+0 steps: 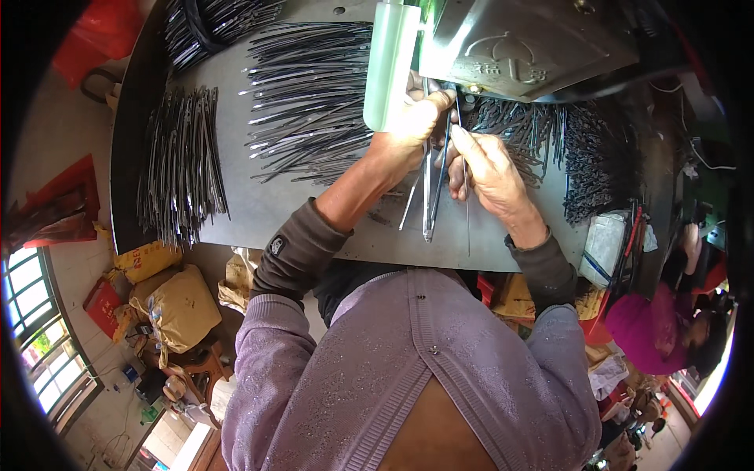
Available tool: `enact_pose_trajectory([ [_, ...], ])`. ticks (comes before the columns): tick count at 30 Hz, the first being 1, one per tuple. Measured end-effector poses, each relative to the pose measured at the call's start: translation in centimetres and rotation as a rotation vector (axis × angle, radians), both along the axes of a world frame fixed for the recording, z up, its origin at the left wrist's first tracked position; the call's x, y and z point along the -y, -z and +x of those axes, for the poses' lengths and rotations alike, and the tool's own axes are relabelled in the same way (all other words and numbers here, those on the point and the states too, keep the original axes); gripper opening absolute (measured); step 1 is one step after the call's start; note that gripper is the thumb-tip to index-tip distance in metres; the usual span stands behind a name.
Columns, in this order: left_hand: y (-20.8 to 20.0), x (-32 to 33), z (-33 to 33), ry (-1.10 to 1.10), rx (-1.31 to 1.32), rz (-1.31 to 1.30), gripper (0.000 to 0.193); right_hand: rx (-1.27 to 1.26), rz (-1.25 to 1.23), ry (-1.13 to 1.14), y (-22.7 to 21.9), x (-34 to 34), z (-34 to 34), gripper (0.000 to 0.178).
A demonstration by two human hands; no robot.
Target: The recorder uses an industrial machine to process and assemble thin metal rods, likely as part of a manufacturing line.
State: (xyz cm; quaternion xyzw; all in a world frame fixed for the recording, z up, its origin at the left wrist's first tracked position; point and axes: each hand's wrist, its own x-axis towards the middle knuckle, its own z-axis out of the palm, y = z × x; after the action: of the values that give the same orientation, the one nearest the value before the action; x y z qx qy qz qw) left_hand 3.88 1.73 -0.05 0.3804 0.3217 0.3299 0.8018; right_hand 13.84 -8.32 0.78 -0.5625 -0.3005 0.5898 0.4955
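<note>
Several thin metal strips [428,192], which look like umbrella ribs, hang down from my left hand [410,125]. Its fingers are closed round their upper ends, just below the metal machine head [534,47]. Thumb and fingers of my right hand [488,169] pinch a slender dark strip [466,192] close beside them. Both hands nearly meet under the machine's lower edge, and some fingertips are hidden there. A pale green cylinder [391,67] stands in front of part of my left hand.
Loose rows of dark strips [310,102] lie left of my hands, with another pile [184,165] farther left. Blackened strips [601,157] heap up at the right, above a white box [603,250]. The grey metal table [353,239] ends before my body. A person in magenta [652,330] is at the right.
</note>
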Motion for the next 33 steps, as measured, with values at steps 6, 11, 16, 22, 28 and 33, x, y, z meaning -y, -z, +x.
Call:
enact_pose_trajectory([
  [6, -0.3, 0.0, 0.0, 0.008, -0.020, -0.026, 0.008, 0.023, 0.022, 0.012, 0.0, -0.1, -0.5, 0.040],
  [11, -0.2, 0.0, -0.1, -0.011, -0.014, -0.009, 0.008, 0.032, 0.026, 0.016, 0.2, 0.1, -0.5, 0.041],
  [16, -1.5, -1.1, -2.6, 0.045, 0.083, -0.145, 0.011, 0.393, 0.118, 0.032, -0.2, 2.1, 1.4, 0.030],
  [22, -3.3, -8.2, -16.5, -0.084, -0.529, 0.372, 0.023, 0.798, 0.035, -0.040, -1.0, 6.7, 4.5, 0.012],
  [28, -3.6, -11.1, -23.8, -0.367, -1.920, 1.513, 0.050, 1.199, 0.288, -0.107, 0.5, 3.2, 2.9, 0.017],
  [33, -1.7, 0.2, -16.0, 0.052, -0.919, 1.201, 0.022, 1.388, 0.470, -0.065, 1.9, 1.6, 4.1, 0.011],
])
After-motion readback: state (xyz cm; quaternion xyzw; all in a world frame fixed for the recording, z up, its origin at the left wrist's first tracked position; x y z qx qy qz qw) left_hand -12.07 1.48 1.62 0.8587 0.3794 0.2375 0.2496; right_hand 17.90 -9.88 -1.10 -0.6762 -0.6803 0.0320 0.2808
